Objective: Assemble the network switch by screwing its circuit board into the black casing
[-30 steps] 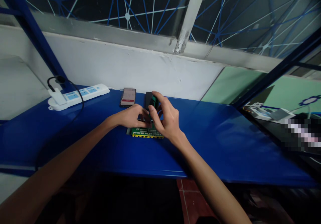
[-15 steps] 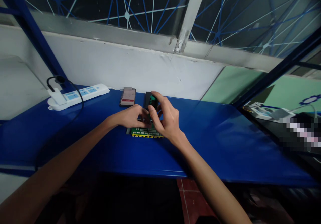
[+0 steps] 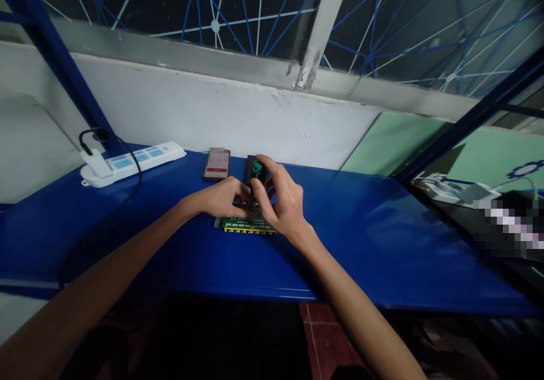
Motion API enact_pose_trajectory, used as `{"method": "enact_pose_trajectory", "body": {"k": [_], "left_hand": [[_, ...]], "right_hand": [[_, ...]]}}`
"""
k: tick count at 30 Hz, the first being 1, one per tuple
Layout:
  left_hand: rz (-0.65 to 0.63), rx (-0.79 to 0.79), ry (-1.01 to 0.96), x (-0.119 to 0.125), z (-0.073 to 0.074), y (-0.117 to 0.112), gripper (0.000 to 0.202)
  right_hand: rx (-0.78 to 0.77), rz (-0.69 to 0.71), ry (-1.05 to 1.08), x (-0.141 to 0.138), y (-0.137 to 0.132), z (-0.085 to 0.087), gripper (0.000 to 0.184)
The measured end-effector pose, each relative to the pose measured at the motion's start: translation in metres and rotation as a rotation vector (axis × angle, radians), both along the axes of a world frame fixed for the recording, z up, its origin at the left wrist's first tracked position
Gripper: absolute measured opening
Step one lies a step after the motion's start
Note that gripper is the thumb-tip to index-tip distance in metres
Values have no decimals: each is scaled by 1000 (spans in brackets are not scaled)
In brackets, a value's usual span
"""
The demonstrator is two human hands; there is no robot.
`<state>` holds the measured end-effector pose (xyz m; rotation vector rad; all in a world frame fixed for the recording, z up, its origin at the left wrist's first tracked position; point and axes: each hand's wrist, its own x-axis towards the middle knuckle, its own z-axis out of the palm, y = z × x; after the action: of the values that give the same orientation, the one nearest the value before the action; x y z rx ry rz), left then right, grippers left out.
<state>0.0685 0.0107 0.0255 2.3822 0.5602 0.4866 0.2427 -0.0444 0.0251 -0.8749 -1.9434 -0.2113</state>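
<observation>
A green circuit board (image 3: 249, 226) with a yellow-striped front edge lies flat on the blue table (image 3: 369, 244). My left hand (image 3: 221, 197) rests on the board's back part, fingers curled down and pressed together on it. My right hand (image 3: 278, 198) hovers just right of it, thumb and fingers pinched round a small green-and-black part (image 3: 256, 169) held upright above the board. Behind the hands a dark flat object lies on the table, mostly hidden.
A phone (image 3: 217, 164) with a lit screen lies behind my left hand. A white power strip (image 3: 131, 161) with a black plugged cable sits at the back left. A white wall runs behind the table. Papers and dark items (image 3: 463, 193) lie on a surface at the right.
My right hand's fingers have shifted slightly round the green part, turning it a little. My left hand and the board have stayed in place.
</observation>
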Motion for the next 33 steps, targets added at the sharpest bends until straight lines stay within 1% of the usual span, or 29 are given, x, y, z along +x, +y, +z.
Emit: {"method": "enact_pose_trajectory", "body": {"k": [5, 11, 17, 21, 30, 33], "left_hand": [[24, 15, 5, 1, 1, -1, 17], [82, -22, -28, 0, 1, 0, 20], [93, -84, -46, 1, 1, -1, 19], [85, -99, -51, 1, 1, -1, 17], [25, -139, -53, 1, -3, 1, 15], [40, -106, -51, 0, -3, 2, 17]], "right_hand": [[-21, -14, -17, 0, 0, 0, 41], [10, -7, -13, 0, 0, 1, 40], [3, -7, -11, 0, 0, 1, 40], [2, -12, -8, 0, 0, 0, 40], [13, -12, -29, 0, -1, 0, 41], [2, -18, -26, 0, -1, 1, 41]]}}
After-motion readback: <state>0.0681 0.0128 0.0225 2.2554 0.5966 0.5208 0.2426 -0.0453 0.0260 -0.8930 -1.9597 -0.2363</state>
